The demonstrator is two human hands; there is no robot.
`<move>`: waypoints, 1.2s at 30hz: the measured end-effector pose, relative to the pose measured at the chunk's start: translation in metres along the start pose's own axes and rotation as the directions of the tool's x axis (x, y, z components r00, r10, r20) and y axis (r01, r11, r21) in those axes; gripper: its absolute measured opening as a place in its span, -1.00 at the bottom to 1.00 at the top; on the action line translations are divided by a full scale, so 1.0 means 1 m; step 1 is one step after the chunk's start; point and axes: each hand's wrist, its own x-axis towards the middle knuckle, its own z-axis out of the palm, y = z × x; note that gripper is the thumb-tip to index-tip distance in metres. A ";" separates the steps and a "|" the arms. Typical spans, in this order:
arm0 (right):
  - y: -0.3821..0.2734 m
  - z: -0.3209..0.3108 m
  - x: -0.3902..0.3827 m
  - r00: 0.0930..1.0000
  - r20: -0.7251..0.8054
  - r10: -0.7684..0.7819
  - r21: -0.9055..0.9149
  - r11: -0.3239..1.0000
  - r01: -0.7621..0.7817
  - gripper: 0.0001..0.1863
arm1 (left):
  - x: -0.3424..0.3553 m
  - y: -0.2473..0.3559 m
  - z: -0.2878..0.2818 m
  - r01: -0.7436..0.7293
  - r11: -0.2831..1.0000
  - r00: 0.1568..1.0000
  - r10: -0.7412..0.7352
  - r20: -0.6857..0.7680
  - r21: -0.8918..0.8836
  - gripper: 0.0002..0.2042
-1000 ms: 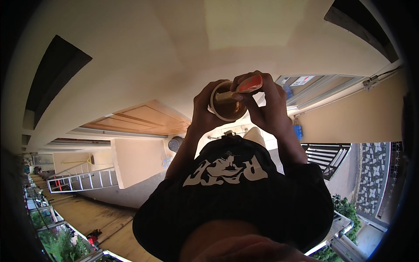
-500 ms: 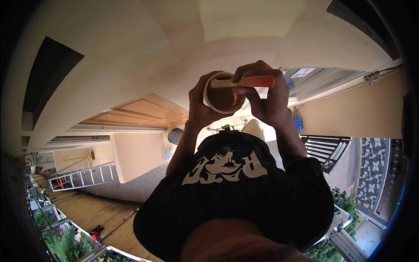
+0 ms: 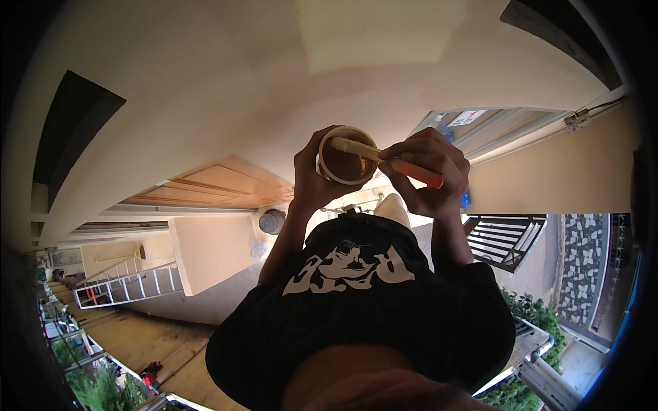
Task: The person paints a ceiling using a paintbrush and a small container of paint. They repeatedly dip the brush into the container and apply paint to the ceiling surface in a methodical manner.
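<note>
My left hand (image 3: 312, 177) is wrapped round a pale round tub (image 3: 332, 175), whose inside is brown with whatever it holds. My right hand (image 3: 432, 178) grips a brush (image 3: 421, 172) by its red-tipped handle. The brush's pale upper part lies across the tub's mouth, its end inside near the upper left of the rim. Both hands are raised above my black T-shirt, close together in the middle of the view.
A cream surface (image 3: 226, 82) with a paler patch fills the upper view. A wooden panelled door (image 3: 219, 185) and dark bucket (image 3: 271, 221) appear left of centre. An aluminium ladder (image 3: 130, 284) lies farther left. A slatted railing (image 3: 504, 236) and plants (image 3: 521, 308) are at right.
My right hand has moved down and rightward. The brush has swung so its red handle now points down to the right, its pale end up-left. The tub moved up, then down and slightly left.
</note>
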 end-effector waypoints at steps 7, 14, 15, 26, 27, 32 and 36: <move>-0.022 -0.047 -0.005 0.817 0.282 0.503 -0.159 0.864 -0.477 -0.72 | -0.007 -0.002 -0.001 -0.064 0.988 0.991 0.080 -0.106 0.139 -0.11; 0.000 -0.033 -0.014 0.593 0.586 0.552 -0.263 0.822 -0.505 -0.77 | -0.004 -0.003 -0.005 -0.123 0.976 0.980 0.148 -0.136 0.180 -0.10; 0.000 -0.030 -0.013 0.606 0.582 0.542 -0.286 0.834 -0.471 -0.77 | -0.003 -0.002 -0.008 -0.130 0.974 0.979 0.156 -0.133 0.187 -0.10; 0.000 -0.014 0.025 0.685 0.372 0.627 -0.104 0.761 -0.640 -0.82 | 0.019 0.012 -0.044 -0.070 0.970 0.964 0.126 -0.235 0.233 -0.16; 0.003 -0.010 0.030 0.712 0.345 0.611 -0.115 0.781 -0.614 -0.82 | 0.020 0.012 -0.049 -0.070 0.966 0.960 0.133 -0.246 0.249 -0.16; 0.023 0.014 0.036 0.840 0.215 0.497 -0.184 0.866 -0.465 -0.84 | 0.024 0.008 -0.072 -0.064 0.949 0.939 0.162 -0.304 0.308 -0.18; 0.030 -0.004 0.033 0.910 0.126 0.395 -0.369 0.871 -0.326 -0.86 | 0.023 0.005 -0.095 -0.057 0.939 0.926 0.176 -0.335 0.338 -0.17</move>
